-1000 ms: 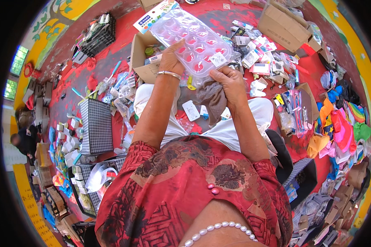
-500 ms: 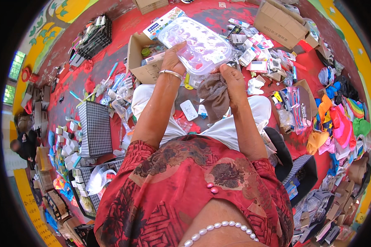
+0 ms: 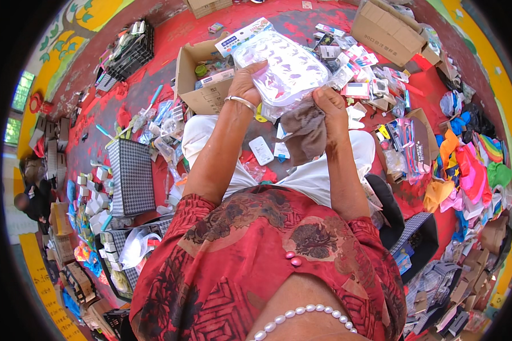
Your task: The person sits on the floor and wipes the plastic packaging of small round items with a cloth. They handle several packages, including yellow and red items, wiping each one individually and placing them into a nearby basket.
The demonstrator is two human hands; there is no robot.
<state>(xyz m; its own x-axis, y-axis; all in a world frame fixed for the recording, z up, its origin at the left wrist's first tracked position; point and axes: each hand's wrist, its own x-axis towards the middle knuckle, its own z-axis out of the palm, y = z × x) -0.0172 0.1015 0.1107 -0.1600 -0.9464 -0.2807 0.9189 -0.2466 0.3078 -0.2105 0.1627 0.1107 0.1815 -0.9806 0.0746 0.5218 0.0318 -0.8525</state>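
Raised over my lap is a whitish see-through plastic tray (image 3: 287, 65) with rows of shaped hollows. It sits in clear wrapping with a printed header card (image 3: 244, 37) at its far left end. My left hand (image 3: 246, 85) grips the tray's left edge, thumb on top. A brown cloth (image 3: 306, 136) hangs from my right hand (image 3: 330, 106), which is closed on it at the tray's near right corner. The right fingertips under the cloth are hidden. Below, between my legs, lies a white flat package (image 3: 261, 152).
An open cardboard box (image 3: 202, 96) stands just left of the tray. Small packaged goods (image 3: 364, 85) are heaped to the right. A checked bin (image 3: 131, 179) stands on the left, colourful cloths (image 3: 466, 170) lie far right, and a black crate (image 3: 133, 54) is far left.
The tray has moved a little right and now lies flatter toward me, its glare shifted. My right hand and the cloth have also moved slightly right.
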